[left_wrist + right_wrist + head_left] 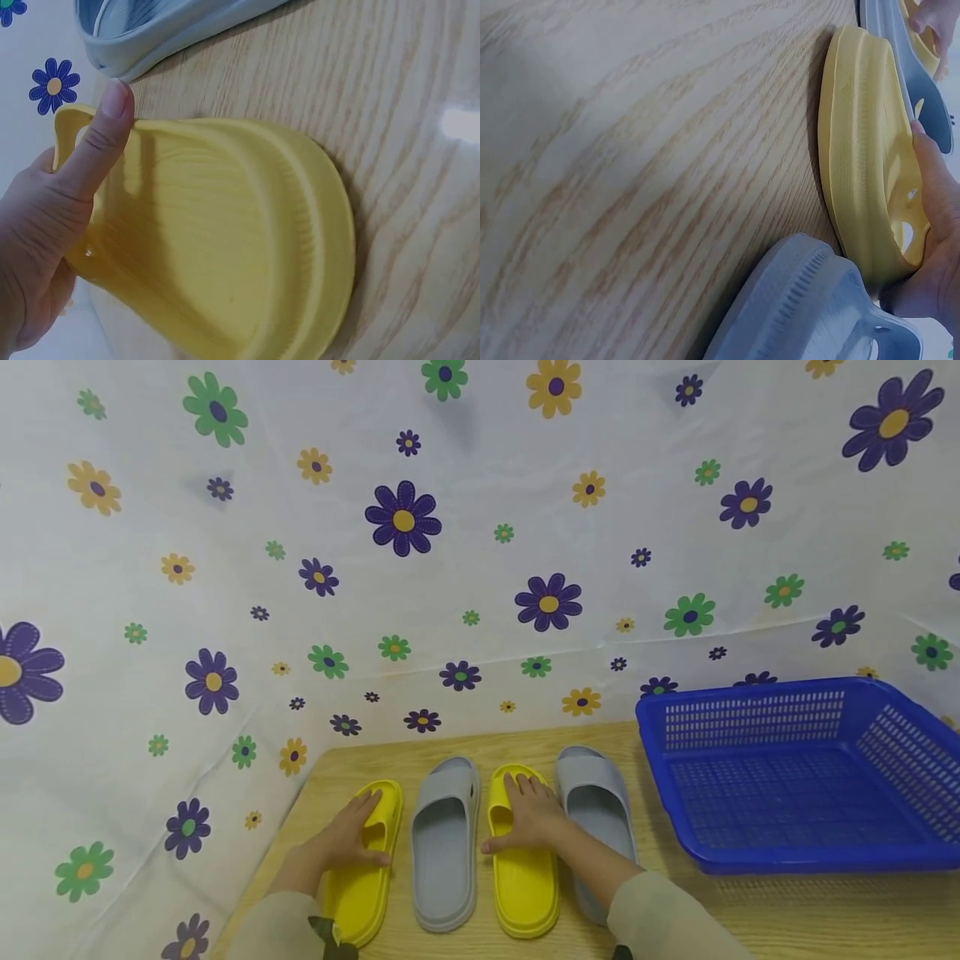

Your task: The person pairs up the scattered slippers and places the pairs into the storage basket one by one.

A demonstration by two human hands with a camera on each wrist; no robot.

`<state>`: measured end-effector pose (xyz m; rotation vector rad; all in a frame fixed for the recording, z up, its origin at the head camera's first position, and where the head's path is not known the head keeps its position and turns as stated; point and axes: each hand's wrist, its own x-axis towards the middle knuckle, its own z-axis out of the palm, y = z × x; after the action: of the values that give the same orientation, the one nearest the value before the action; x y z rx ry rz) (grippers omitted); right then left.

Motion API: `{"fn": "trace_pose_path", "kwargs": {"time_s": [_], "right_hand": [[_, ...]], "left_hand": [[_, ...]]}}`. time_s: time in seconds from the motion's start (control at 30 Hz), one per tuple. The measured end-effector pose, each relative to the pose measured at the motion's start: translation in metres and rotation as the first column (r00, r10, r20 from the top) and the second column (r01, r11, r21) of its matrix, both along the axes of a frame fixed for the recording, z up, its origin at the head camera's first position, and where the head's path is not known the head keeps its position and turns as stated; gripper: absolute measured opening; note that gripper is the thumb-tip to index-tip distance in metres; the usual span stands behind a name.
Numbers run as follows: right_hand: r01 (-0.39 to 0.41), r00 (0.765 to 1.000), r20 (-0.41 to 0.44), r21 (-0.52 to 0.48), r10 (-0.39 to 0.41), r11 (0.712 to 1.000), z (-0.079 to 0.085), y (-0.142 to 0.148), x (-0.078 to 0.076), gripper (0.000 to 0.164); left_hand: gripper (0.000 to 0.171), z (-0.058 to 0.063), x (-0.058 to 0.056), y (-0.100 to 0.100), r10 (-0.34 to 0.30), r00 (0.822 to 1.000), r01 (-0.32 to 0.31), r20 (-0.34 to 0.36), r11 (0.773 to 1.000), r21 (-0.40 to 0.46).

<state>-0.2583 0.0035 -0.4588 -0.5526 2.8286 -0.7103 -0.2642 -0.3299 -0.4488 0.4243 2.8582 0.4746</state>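
Left hand (351, 837) grips 1 yellow slipper (354, 897) | right hand (532, 818) grips the other yellow slipper (527, 893) | grey slippers (444, 868) alternate | we judge 0 pairs together, 2 left

Slippers (525, 885) L of bskt (765, 793)

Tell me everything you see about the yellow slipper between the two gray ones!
That yellow slipper has a wide strap over the front, an open back and a ribbed line along its side. It looks like rubber or foam. It sits sole down on the wooden table, toe end pointing away from the person, with a gray slipper to its left and another to its right. The right hand covers part of the strap, its thumb at the left edge.
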Motion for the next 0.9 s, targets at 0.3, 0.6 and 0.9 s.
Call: {"fn": "trace_pose_path", "kwargs": {"time_s": [0.3,0.6,0.9], "right_hand": [[0.026,0.999,-0.019,-0.038,-0.027,0.999,0.0015,0.0012,0.0017,0.115],[0.009,1.0,-0.023,-0.021,-0.009,1.0,0.0014,-0.0024,-0.0005,0.114],[0.0,0.999,-0.033,0.0,0.0,1.0,0.0009,-0.0007,0.0006,0.116]], "left_hand": [[0.111,-0.0022,-0.0034,0.0006,0.054,0.998,-0.053,-0.016,0.997,0.057],[0.11,-0.0057,-0.0003,-0.0042,0.046,0.997,-0.043,-0.062,0.998,0.053],[0.109,-0.0046,0.0041,-0.0015,0.008,0.996,-0.005,-0.091,0.999,0.038]]}}
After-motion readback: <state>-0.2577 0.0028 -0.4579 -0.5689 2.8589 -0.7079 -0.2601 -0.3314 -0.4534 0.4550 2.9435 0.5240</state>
